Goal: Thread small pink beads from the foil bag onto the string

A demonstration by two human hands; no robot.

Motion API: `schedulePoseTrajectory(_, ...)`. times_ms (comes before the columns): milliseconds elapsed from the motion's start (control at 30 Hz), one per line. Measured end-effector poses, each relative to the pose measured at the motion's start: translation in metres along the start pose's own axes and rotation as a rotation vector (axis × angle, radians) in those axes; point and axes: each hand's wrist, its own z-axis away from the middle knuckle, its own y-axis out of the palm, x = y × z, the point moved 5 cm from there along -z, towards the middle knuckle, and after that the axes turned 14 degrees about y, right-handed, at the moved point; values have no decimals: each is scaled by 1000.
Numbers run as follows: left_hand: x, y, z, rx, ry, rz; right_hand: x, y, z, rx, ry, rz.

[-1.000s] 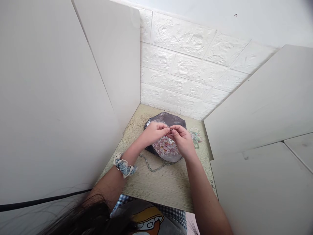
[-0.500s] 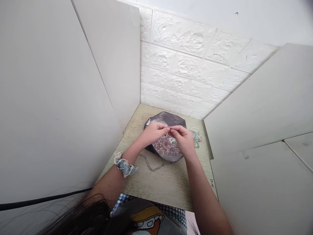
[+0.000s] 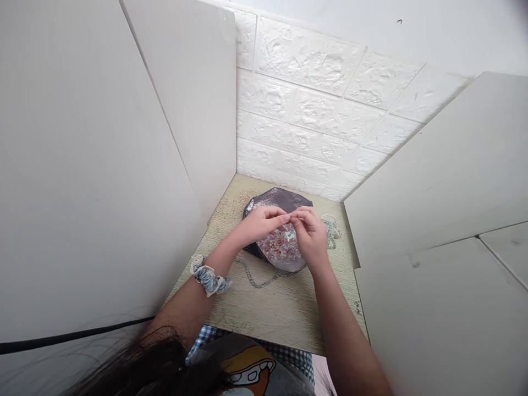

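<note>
My left hand (image 3: pixel 266 224) and my right hand (image 3: pixel 310 234) meet fingertip to fingertip, both pinched closed. Whatever lies between the fingertips is too small to make out. Beneath them is a dark, shiny-lined bag (image 3: pixel 289 197), lying opened out on the wooden tabletop. Many small pink, white and red beads (image 3: pixel 281 246) are heaped in it, partly covered by my hands. A strand of pale greenish beads (image 3: pixel 258 286) curves over the wood in front of the bag.
More strings of green and clear beads (image 3: pixel 331 231) lie right of the bag. White panels (image 3: pixel 198 110) close in the left side, others (image 3: pixel 445 176) the right. A white brick-pattern wall (image 3: pixel 313 110) stands behind. Small shiny bits (image 3: pixel 357 307) rest near the right edge.
The joined fingertips have shifted slightly to the right, and my right fingers are curled a little more. The bag and the bead strands stay where they were.
</note>
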Motion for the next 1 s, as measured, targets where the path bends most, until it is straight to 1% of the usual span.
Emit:
schedulePoseTrajectory(100, 1, -2, -1, -29, -3, 0, -3, -1, -1, -15, 19, -41)
schedulePoseTrajectory(167, 3, -4, -1, -81, 0, 26, -10, 1, -3, -9, 74, -6)
schedulePoseTrajectory(233, 3, -8, -2, -166, 24, 92, -19, 6, -7, 14, 155, 117)
schedulePoseTrajectory(333, 3, -13, -2, -295, 58, 213, -35, 17, -12, 81, 252, 409)
schedulePoseTrajectory(433, 4, -16, -1, -367, 38, 248, -48, 30, -14, 181, 329, 644)
schedulePoseTrajectory(533, 4, -16, 0, -379, -1, 226, -56, 39, -11, 257, 393, 753)
schedulePoseTrajectory(633, 5, -15, 1, -368, -13, 208, -59, 44, -8, 294, 407, 787)
schedulePoseTrajectory(867, 4, -16, 1, -359, -11, 147, -62, 46, -9, 307, 444, 826)
schedulePoseTrajectory(1000, 2, -16, 1, -343, -9, 116, -59, 46, -8, 315, 415, 856)
